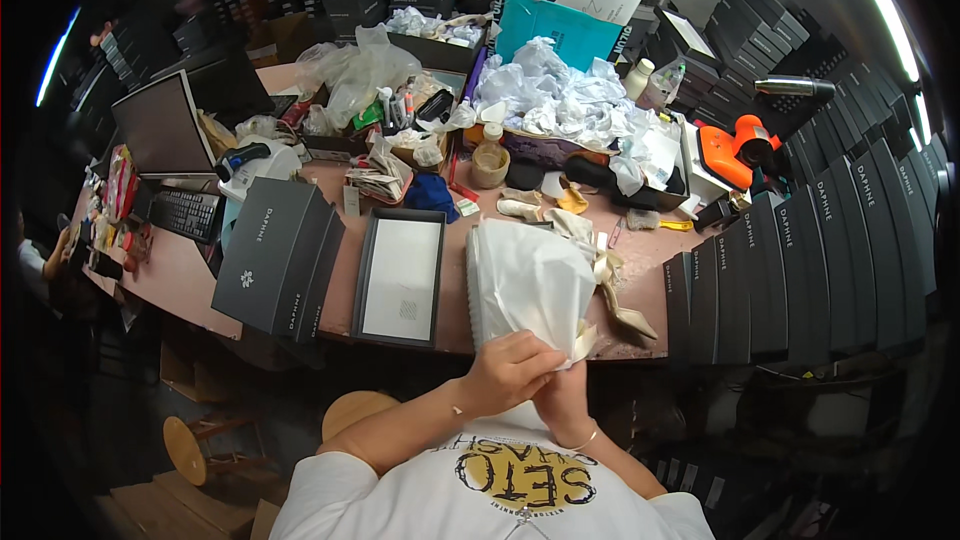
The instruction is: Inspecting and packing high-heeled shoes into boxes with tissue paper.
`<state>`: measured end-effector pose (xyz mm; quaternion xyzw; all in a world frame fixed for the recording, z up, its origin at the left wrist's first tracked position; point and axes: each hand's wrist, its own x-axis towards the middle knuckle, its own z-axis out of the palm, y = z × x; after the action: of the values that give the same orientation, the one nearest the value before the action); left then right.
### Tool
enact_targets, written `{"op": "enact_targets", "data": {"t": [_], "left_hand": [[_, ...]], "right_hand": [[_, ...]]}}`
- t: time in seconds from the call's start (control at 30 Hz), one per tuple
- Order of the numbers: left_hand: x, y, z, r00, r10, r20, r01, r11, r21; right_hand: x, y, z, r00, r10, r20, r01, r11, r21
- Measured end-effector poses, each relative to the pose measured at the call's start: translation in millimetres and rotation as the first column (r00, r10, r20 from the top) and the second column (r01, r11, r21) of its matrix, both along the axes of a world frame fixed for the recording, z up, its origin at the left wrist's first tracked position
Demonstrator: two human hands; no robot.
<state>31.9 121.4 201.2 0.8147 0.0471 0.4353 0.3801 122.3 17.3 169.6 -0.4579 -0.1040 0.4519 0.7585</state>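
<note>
Your left fingers (530, 352) pinch creased white tissue (535, 285); your right hand (564, 402) hides its grip. Pale lettering (264, 226) marks a dark-grey shoebox (280, 260).

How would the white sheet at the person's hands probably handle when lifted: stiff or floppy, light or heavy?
The white sheet would probably be floppy, as soft creases run across it and it bunches near the left hand. It looks light for its size, since it appears thin. It seems unlikely to roll, being broad and fairly flat.
</note>
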Motion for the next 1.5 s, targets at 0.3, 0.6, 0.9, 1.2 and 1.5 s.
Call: {"op": "enact_targets", "data": {"t": [0.3, 0.6, 0.9, 1.2, 1.5], "left_hand": [[20, -6, -20, 0.992, -0.123, 0.034, 0.125, 0.987, -0.096], [24, -20, -36, 0.951, -0.253, -0.177, 0.236, 0.966, -0.107], [2, 39, -80, 0.926, 0.347, 0.146, 0.285, -0.39, -0.876], [49, 2, -68, 0.817, -0.347, -0.46, -0.204, 0.572, -0.795], [117, 72, -223, 0.644, 0.027, -0.765, -0.513, 0.757, -0.404]], "right_hand": [[50, 27, 3, 0.9, 0.141, -0.413, -0.039, 0.969, 0.245], [75, 39, -43, 0.666, 0.362, 0.652, -0.335, 0.926, -0.172], [54, 85, -46, -0.18, 0.45, 0.875, -0.334, 0.808, -0.485], [112, 16, -47, 0.954, 0.135, -0.268, -0.102, 0.986, 0.134], [177, -62, -43, 0.939, -0.332, 0.093, 0.339, 0.937, -0.077]]}}
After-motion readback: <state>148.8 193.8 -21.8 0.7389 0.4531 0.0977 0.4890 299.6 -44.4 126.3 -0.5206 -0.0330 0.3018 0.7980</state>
